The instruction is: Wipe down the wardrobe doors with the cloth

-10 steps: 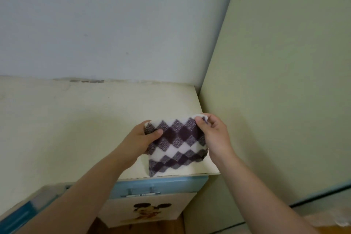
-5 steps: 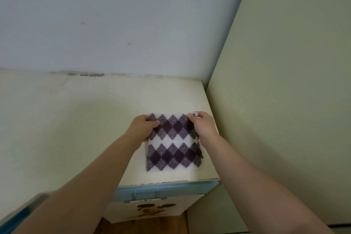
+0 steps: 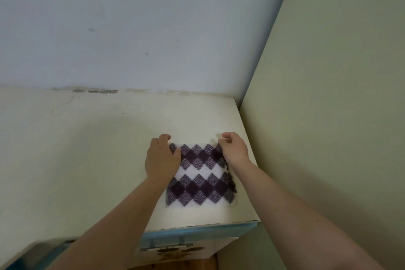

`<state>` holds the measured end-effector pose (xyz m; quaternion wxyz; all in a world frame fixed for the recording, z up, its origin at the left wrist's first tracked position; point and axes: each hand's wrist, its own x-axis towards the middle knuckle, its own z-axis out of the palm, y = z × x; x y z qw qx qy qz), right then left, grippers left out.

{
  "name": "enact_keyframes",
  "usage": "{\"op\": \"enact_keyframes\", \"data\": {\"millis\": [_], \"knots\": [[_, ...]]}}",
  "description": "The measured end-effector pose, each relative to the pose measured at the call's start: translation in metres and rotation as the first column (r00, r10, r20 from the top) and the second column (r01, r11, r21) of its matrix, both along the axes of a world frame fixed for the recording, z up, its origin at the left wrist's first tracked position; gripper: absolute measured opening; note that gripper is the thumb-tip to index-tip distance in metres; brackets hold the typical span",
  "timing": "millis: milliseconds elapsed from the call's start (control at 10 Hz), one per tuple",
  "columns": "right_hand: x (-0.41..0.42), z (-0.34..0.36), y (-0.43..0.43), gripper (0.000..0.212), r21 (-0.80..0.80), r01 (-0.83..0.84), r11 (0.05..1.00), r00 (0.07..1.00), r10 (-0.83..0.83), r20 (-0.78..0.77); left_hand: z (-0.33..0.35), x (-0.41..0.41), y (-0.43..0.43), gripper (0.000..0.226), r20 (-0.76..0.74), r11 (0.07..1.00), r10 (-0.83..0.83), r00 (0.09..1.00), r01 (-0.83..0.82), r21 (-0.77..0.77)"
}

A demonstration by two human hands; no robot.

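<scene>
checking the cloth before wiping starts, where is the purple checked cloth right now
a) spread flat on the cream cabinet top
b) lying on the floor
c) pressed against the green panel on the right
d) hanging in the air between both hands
a: the cloth lies spread flat on the cabinet top, with the left hand and right hand at its far corners.

cloth (image 3: 198, 178) left edge hidden under left hand (image 3: 161, 160), cabinet front (image 3: 208, 247) cut off below
</scene>
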<state>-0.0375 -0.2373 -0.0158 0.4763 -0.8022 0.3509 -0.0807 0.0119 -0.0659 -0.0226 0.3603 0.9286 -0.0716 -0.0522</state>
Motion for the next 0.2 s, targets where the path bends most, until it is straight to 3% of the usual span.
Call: {"op": "enact_keyframes", "data": {"millis": [100, 200], "knots": [[-0.004, 0.001, 0.000, 0.025, 0.011, -0.001, 1.000, 1.000, 0.000, 0.007, 0.004, -0.002, 0.002, 0.037, 0.099, 0.999, -0.027, 0.995, 0.022, 0.045], [-0.002, 0.009, -0.003, 0.016, 0.069, 0.025, 0.997, 0.994, -0.032, 0.105, 0.014, -0.002, 0.001, 0.036, 0.095, 0.999, -0.035, 0.995, 0.037, -0.012]]}}
